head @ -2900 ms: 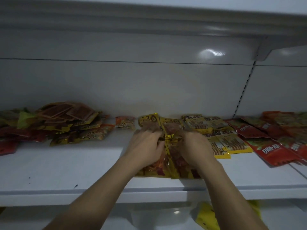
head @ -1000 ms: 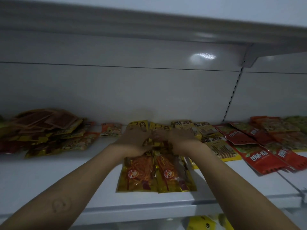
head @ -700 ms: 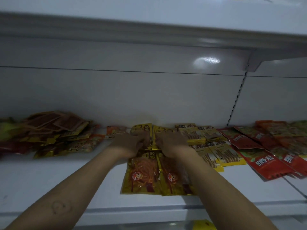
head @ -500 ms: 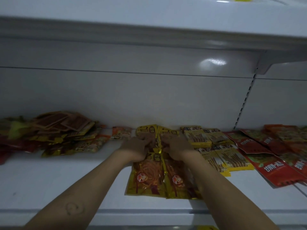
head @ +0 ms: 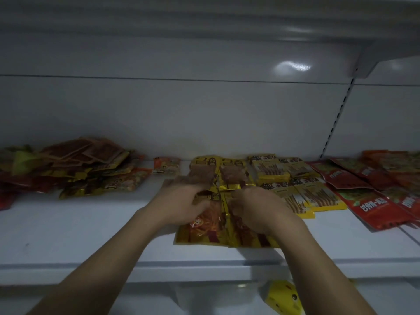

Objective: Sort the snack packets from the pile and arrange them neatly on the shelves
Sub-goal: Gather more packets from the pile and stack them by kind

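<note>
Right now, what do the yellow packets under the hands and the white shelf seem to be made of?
Yellow packets: probably thin metallised plastic film, glossy; their gold edges crinkle and catch light. Shelf: likely painted sheet metal, smooth, semi-gloss; the back panel mirrors a soft light patch, though coated board is possible.

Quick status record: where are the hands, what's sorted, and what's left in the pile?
left hand: on the gold packets; blurred, grip unclear
right hand: on the same packets; grip unclear
gold packets: mid-shelf, two columns running front to back
stick packets: in rows just right of the gold ones
red packets: far right, overlapping
pile: left end, mixed, unsorted
shelf: white, holds all of these
</note>
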Tool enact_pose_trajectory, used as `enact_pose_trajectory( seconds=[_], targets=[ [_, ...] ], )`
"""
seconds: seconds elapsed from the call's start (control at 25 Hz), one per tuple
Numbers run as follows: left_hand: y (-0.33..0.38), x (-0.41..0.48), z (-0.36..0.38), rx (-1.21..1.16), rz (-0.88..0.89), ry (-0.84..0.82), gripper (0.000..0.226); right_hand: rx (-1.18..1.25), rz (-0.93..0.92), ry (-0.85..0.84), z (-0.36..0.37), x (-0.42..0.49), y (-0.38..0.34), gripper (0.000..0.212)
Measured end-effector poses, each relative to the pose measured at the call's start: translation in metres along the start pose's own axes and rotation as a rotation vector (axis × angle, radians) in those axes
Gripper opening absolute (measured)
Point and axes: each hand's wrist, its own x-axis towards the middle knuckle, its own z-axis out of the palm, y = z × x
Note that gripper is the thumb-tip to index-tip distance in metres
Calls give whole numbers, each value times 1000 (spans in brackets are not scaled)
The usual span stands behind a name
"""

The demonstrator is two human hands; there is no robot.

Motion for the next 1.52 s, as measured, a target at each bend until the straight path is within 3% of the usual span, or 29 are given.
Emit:
enact_pose_trajectory(
  seconds=[0.16,0.28,0.4,0.48,0.64,0.92,1.04,1.24,1.36,1.52],
  targets=[
    [17,-21,8,0,-15,-157,51,43,29,-71,7,-22,-6,43],
    [11,-17,10,-20,-9,-5,49,35,16,-50,3,-20,-4,42],
    [1,11,4,-6,-44,107,49,35,2,81,3,5,2,42],
    [-1,32,3,5,-91,-7,52,-3,-41,89,6,38,5,49],
    [9,58,7,-2,-136,-174,47,-120,45,-134,22,96,12,55],
    [3,53,12,-57,-89,-153,53,-81,59,-99,15,90,12,57],
    [-12,35,5,-72,-111,-54,56,-80,54,-16,-2,74,-6,62],
    [-51,-7,-10,5,-175,115,58,-22,-113,80,-9,77,-67,45],
    [-81,-39,-17,44,-205,169,65,-55,-210,94,3,88,-115,61],
    [-135,-81,-20,25,-231,169,45,-56,-305,73,17,108,-176,54]
  ],
)
